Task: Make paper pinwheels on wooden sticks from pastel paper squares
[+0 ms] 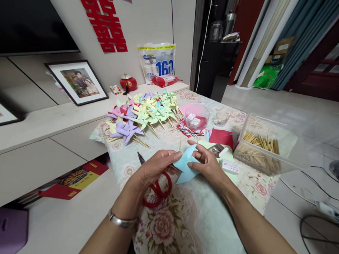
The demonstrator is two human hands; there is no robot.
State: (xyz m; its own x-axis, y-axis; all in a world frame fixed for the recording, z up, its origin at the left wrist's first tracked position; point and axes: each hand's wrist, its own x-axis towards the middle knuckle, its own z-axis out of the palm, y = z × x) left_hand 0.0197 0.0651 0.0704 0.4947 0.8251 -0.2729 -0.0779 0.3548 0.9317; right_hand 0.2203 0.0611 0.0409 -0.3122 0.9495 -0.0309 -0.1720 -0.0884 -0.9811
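A light blue paper pinwheel (186, 164), partly folded, is held between my two hands above the table. My left hand (159, 165) pinches its left side between thumb and fingers. On the other side, my right hand (206, 162) grips the paper with thumb and fingertips. The tip of a thin wooden stick (180, 145) shows just behind the paper; whether it is attached I cannot tell. Scissors with red handles (157, 192) lie beneath my left hand, which hides their middle. Finished pinwheels (126, 131) in purple, green, yellow and pink are piled beyond my hands.
At the right stands a clear plastic bin (256, 161) of wooden sticks. Red paper squares (221, 137), a small white box (230, 166) and a metal tool (217, 150) lie near my right hand. Behind them is a clear round container (204, 114). A flowered cloth (162, 231) covers the table.
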